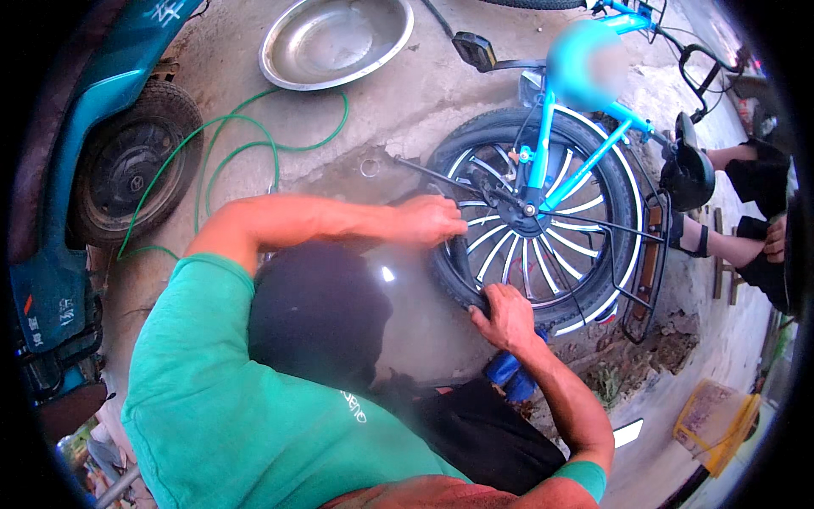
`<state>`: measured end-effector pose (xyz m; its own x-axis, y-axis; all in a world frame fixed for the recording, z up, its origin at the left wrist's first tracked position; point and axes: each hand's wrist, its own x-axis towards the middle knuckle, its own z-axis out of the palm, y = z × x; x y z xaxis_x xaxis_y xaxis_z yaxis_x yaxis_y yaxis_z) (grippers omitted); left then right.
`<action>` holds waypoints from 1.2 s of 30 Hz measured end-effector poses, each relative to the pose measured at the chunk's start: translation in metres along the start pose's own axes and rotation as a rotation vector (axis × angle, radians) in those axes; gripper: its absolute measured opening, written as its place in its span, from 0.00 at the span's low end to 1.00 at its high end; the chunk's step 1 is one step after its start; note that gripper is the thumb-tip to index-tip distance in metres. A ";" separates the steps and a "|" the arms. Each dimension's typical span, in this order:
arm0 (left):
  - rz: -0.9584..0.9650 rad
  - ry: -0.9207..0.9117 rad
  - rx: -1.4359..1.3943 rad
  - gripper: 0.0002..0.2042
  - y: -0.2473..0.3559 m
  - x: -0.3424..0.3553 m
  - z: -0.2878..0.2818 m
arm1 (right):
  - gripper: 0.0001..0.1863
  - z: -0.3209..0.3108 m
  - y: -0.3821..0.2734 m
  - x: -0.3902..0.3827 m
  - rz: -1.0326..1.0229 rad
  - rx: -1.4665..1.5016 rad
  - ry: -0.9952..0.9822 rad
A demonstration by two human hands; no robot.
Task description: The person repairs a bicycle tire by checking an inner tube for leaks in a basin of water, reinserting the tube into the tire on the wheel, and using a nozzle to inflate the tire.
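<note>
A light blue bicycle (579, 174) lies on its side, showing a wheel with white spokes (521, 254) and a black tyre (628, 237). My left hand (428, 222) is closed on the black rubber at the wheel's left side; whether this is tyre or inner tube I cannot tell. Lower down, my right hand (506, 316) grips the tyre's near edge with thumb and fingers. A thin dark bar (409, 165) juts out from the wheel above my left hand. Blue objects (509, 373) sit on the ground below my right hand.
A steel basin (335, 38) and green hose (277, 153) lie on the concrete (398, 102). A teal vehicle (51, 297) with a wheel (127, 165) stands left. At right are another person's legs and hand (774, 240), and a yellow plastic container (716, 424).
</note>
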<state>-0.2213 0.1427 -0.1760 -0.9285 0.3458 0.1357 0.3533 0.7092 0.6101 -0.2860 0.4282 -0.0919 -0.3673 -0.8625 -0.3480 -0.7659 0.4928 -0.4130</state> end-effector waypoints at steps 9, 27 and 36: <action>0.135 -0.429 0.182 0.23 0.002 0.009 -0.002 | 0.19 0.004 0.004 -0.002 -0.008 0.009 -0.005; 0.055 -0.288 -0.393 0.22 0.066 0.015 0.038 | 0.18 -0.007 -0.001 -0.004 -0.041 -0.017 0.040; 0.010 -0.316 -0.021 0.28 0.061 0.003 0.008 | 0.18 -0.001 0.004 -0.007 -0.031 -0.031 0.008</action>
<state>-0.2020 0.1923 -0.1450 -0.8423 0.5286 -0.1052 0.3566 0.6929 0.6266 -0.2875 0.4364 -0.0902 -0.3467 -0.8785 -0.3288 -0.7931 0.4617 -0.3972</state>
